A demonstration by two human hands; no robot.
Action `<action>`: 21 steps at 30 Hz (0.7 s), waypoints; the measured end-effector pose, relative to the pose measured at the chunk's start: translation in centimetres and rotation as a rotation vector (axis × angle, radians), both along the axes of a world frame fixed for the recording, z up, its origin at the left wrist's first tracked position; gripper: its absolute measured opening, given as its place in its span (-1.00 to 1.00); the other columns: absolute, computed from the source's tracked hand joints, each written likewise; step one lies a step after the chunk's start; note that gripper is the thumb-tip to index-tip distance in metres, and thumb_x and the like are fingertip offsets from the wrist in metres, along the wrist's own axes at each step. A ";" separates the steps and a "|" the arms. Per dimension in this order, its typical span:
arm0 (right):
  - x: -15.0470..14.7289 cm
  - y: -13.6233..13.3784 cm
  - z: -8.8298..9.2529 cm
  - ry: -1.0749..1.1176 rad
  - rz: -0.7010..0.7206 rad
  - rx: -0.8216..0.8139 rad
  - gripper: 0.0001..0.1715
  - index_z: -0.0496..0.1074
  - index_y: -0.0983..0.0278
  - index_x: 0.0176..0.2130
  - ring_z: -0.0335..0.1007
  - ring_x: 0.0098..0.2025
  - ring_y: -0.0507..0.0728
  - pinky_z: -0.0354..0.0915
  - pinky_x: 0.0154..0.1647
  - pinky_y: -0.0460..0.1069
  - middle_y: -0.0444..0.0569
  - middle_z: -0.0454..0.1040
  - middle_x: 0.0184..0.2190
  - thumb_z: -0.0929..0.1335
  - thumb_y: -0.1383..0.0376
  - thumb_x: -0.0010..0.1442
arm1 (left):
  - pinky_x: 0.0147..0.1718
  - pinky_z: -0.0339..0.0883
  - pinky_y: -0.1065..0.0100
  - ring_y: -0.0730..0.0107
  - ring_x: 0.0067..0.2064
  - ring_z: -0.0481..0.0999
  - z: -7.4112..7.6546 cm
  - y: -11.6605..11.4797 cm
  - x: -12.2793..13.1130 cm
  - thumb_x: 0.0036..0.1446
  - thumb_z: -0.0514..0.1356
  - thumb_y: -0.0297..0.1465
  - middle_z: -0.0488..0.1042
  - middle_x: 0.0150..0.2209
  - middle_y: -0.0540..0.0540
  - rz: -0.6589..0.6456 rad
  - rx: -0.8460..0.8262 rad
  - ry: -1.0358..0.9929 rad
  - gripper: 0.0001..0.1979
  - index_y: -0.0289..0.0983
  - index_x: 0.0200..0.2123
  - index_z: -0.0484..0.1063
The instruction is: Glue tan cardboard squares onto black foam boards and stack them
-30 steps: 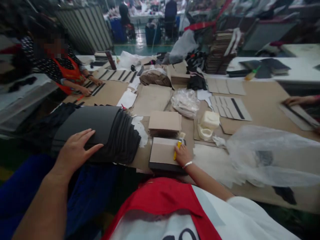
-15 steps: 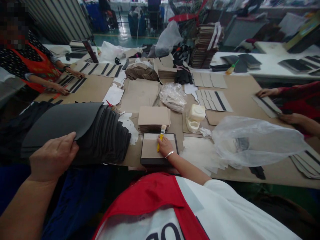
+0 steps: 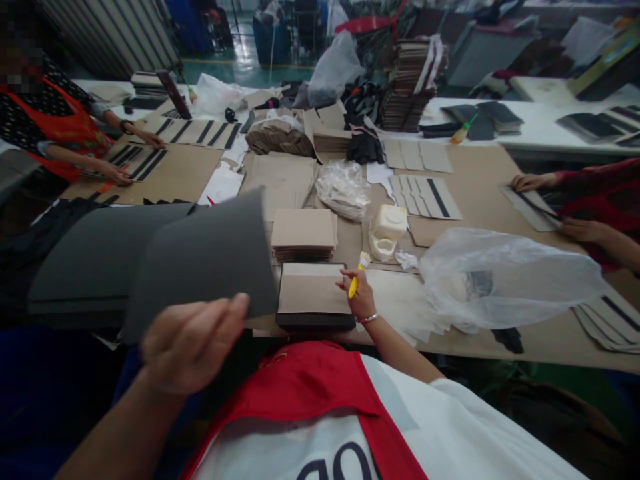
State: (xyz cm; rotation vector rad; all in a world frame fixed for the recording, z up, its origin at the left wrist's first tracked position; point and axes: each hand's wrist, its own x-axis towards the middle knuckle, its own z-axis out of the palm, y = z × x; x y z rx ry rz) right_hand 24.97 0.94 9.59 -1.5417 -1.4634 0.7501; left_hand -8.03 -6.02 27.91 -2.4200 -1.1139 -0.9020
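My left hand (image 3: 193, 343) pinches the near right corner of a dark grey sheet (image 3: 205, 260), which is raised, tilted and blurred. Behind and left of it lies the pile of dark sheets (image 3: 95, 247). A brush with a yellow handle (image 3: 354, 285) is in my right hand (image 3: 361, 297), bristles pointing up and away. That hand hovers at the right edge of a beige board (image 3: 313, 293) with a pale strip along its far side. The board lies on a dark stack (image 3: 315, 323) at the table's near edge.
Beyond the board stands a stack of beige boards (image 3: 304, 230). To its right are a cut-open white plastic jug (image 3: 390, 227) and a large clear bag (image 3: 510, 280). Co-workers' hands handle striped pieces at far left (image 3: 117, 173) and right (image 3: 535, 182).
My left hand has lifted a dark sheet off the pile and carried it right, towards the board. My right hand with the brush has shifted right, from the board's middle to its edge.
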 end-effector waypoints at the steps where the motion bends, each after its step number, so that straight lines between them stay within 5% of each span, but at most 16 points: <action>1: 0.0 -0.3 0.4 0.108 -0.009 -0.015 -0.66 0.20 0.25 -0.14 0.45 -0.42 0.02 0.39 -0.39 -0.03 0.01 0.44 -0.17 0.17 0.06 0.25 | -0.32 0.31 0.30 0.34 -0.27 0.43 -1.1 0.2 3.3 -0.02 0.26 -0.49 0.48 -0.21 -0.05 -0.125 0.068 0.132 -0.54 -0.10 0.00 0.41; 5: 1.0 -0.9 0.0 0.116 -0.072 -0.105 -0.66 0.19 0.24 -0.25 0.36 -0.52 0.02 0.34 -0.47 -0.04 -0.06 0.45 -0.35 0.18 0.02 0.21 | -0.49 0.24 0.33 0.37 -0.40 0.39 -9.2 2.3 13.7 0.20 0.03 -0.46 0.45 -0.38 -0.14 -0.349 -0.124 0.299 -0.76 -0.33 -0.12 0.42; 8: 2.3 -1.2 -1.9 -0.055 -0.139 -0.155 -0.73 0.21 0.24 -0.29 0.38 -0.42 0.07 0.33 -0.36 -0.01 -0.09 0.42 -0.42 0.27 0.10 0.12 | -0.49 0.22 0.33 0.35 -0.39 0.39 -15.7 3.3 17.2 0.24 -0.04 -0.47 0.42 -0.42 -0.14 -0.455 -0.272 0.365 -0.74 -0.38 -0.15 0.41; 10: 2.9 -1.3 -3.2 -0.107 -0.149 -0.197 -0.73 0.20 0.23 -0.27 0.40 -0.38 0.09 0.31 -0.31 0.00 -0.09 0.43 -0.41 0.32 0.18 0.05 | -0.47 0.23 0.32 0.34 -0.37 0.39 -18.6 3.4 17.9 0.24 -0.05 -0.46 0.42 -0.40 -0.13 -0.486 -0.328 0.393 -0.74 -0.36 -0.15 0.40; 14: 3.5 -1.2 -4.5 -0.218 -0.086 -0.182 -0.76 0.20 0.25 -0.25 0.38 -0.38 0.10 0.27 -0.32 -0.02 -0.08 0.42 -0.42 0.31 0.26 0.04 | -0.20 0.28 0.21 0.27 -0.17 0.40 -20.8 3.2 16.8 0.22 0.05 -0.31 0.45 -0.20 -0.19 -0.430 -0.455 0.386 -0.70 -0.32 -0.04 0.36; 17: 3.8 -0.9 -4.8 -0.285 -0.067 -0.155 -0.79 0.22 0.26 -0.23 0.36 -0.40 0.10 0.25 -0.33 -0.03 -0.06 0.41 -0.42 0.28 0.28 0.08 | 0.11 0.05 0.01 0.12 0.09 0.27 -21.1 3.1 14.8 0.10 0.17 -0.16 0.35 0.06 -0.24 -0.259 -0.544 0.336 -0.48 -0.28 0.08 0.29; 21: 3.9 -0.7 -5.1 -0.380 -0.042 -0.174 -0.78 0.25 0.28 -0.21 0.37 -0.38 0.11 0.23 -0.34 -0.05 -0.03 0.42 -0.39 0.28 0.27 0.10 | 0.18 -0.11 -0.08 0.01 0.25 0.07 -20.8 3.2 12.4 0.03 0.20 -0.08 0.18 0.22 -0.20 -0.015 -0.708 0.343 -0.34 -0.20 0.17 0.21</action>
